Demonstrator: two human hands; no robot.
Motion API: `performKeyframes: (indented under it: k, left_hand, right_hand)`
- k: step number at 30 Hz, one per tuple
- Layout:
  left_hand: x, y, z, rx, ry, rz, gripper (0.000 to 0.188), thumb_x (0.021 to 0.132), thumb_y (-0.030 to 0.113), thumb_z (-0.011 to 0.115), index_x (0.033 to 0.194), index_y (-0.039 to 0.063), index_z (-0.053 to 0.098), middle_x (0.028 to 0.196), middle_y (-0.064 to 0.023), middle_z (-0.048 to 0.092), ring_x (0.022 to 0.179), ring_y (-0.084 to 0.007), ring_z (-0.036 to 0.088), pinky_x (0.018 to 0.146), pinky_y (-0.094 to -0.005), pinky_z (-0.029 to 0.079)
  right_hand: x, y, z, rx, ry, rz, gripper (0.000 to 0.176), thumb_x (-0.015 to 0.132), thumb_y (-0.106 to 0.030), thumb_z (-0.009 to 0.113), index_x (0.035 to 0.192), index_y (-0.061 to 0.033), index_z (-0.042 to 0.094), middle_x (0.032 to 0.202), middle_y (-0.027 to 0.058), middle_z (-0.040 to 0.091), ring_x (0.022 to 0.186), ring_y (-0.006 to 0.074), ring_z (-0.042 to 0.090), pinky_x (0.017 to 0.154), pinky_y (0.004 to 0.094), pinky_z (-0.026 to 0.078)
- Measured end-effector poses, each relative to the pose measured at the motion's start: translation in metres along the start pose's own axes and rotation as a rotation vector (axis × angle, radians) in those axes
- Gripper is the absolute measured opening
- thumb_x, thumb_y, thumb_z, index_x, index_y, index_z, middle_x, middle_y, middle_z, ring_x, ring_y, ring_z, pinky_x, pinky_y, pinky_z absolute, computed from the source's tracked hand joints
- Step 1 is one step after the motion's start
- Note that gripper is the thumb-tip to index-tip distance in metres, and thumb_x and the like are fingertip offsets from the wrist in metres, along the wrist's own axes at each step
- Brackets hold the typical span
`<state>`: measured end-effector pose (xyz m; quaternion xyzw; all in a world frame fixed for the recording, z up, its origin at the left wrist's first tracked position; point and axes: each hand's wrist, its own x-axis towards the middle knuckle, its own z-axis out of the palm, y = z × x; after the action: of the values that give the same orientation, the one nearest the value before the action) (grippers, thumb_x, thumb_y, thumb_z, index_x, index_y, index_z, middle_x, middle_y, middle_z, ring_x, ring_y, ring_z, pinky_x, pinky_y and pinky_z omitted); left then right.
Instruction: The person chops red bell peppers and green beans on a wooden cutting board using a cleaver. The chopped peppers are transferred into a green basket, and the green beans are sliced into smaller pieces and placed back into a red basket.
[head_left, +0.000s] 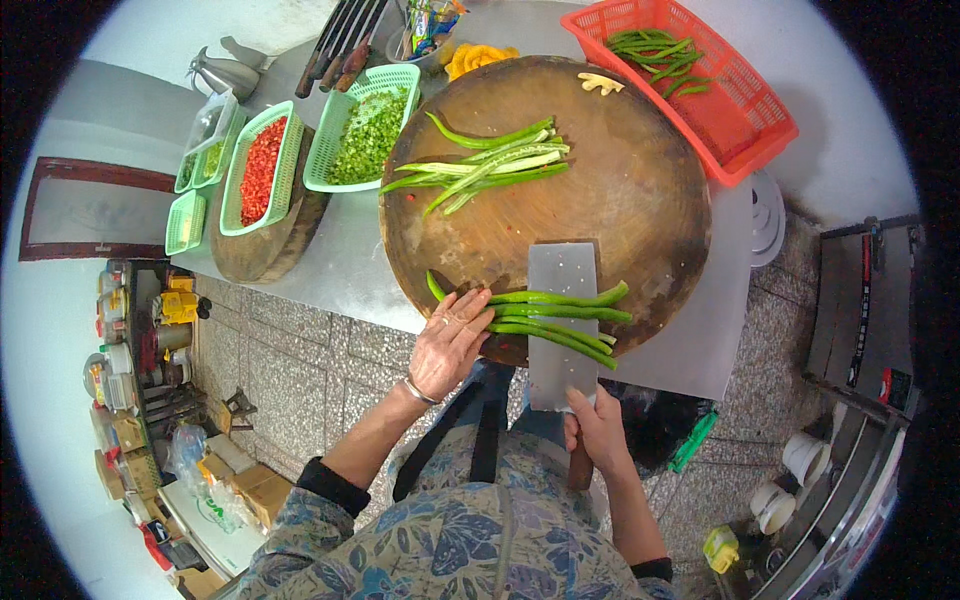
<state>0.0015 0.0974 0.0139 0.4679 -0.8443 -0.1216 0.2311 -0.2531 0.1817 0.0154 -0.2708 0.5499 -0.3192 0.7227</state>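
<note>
Several long green peppers (555, 309) lie side by side near the front edge of a round wooden chopping block (630, 202). My left hand (450, 341) rests flat over their left ends, fingers extended and close together. With my right hand (600, 427) I grip a cleaver (562, 270) by its wooden handle. Its broad blade lies across the peppers' right part, partly under them or between them; which, I cannot tell exactly. Farther back on the block sits a bunch of split green peppers (495, 165), pale insides showing. A piece of ginger (600, 82) lies at the far edge.
A red plastic basket (757, 142) holding green peppers overlaps the block's right rim. Left stand green baskets of chopped green (311, 161) and chopped red pieces (292, 169). Several knives (341, 45) lie behind. The metal table's front edge (360, 319) runs close to my body.
</note>
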Motion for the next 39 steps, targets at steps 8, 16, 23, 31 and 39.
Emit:
performKeyframes:
  k: [8,16,23,31,39]
  left_hand:
    - [0.012,-0.014,0.002,0.093,0.035,0.225,0.028,0.071,0.002,0.067,0.098,-0.002,0.063,0.118,-0.0166,0.064,0.112,-0.0354,0.063,0.095,-0.0466,0.051]
    - [0.007,0.008,0.002,0.126,0.006,0.072,0.021,0.080,0.006,0.072,0.098,-0.001,0.066,0.122,-0.0164,0.064,0.120,-0.0356,0.058,0.103,-0.0482,0.045]
    - [0.006,-0.007,0.009,-0.222,0.063,-0.204,0.036,0.075,0.007,0.076,0.110,0.005,0.068,0.124,-0.0129,0.065,0.116,-0.0316,0.061,0.100,-0.0457,0.046]
    - [0.007,0.009,0.014,0.079,0.050,-0.103,0.041,0.078,0.005,0.072,0.119,0.003,0.065,0.127,-0.0129,0.063,0.117,-0.0308,0.060,0.103,-0.0469,0.045]
    - [0.012,0.012,0.014,0.073,0.056,-0.116,0.040,0.078,0.000,0.070,0.117,0.004,0.066,0.125,-0.0132,0.064,0.120,-0.0291,0.060,0.104,-0.0463,0.044]
  right_hand:
    - [0.004,-0.010,0.002,0.018,0.013,0.023,0.021,0.099,-0.023,0.055,0.091,-0.0039,0.051,0.056,0.0010,0.050,0.041,0.0093,0.048,0.040,0.0255,0.041]
    - [0.006,-0.008,0.002,0.043,0.006,0.019,0.021,0.099,-0.024,0.055,0.093,-0.0043,0.051,0.057,0.0008,0.049,0.042,0.0091,0.048,0.041,0.0252,0.041]
    - [0.008,-0.009,-0.003,-0.070,-0.002,0.014,0.022,0.099,-0.025,0.055,0.095,-0.0034,0.052,0.058,0.0013,0.050,0.042,0.0096,0.049,0.042,0.0261,0.042]
    - [0.004,-0.026,-0.008,-0.078,-0.050,0.068,0.020,0.098,-0.024,0.053,0.094,-0.0052,0.051,0.058,0.0000,0.050,0.043,0.0094,0.049,0.042,0.0251,0.040]
    - [0.013,-0.012,-0.002,-0.038,-0.075,0.021,0.020,0.099,-0.023,0.051,0.098,-0.0027,0.051,0.058,0.0009,0.049,0.042,0.0103,0.048,0.041,0.0265,0.042]
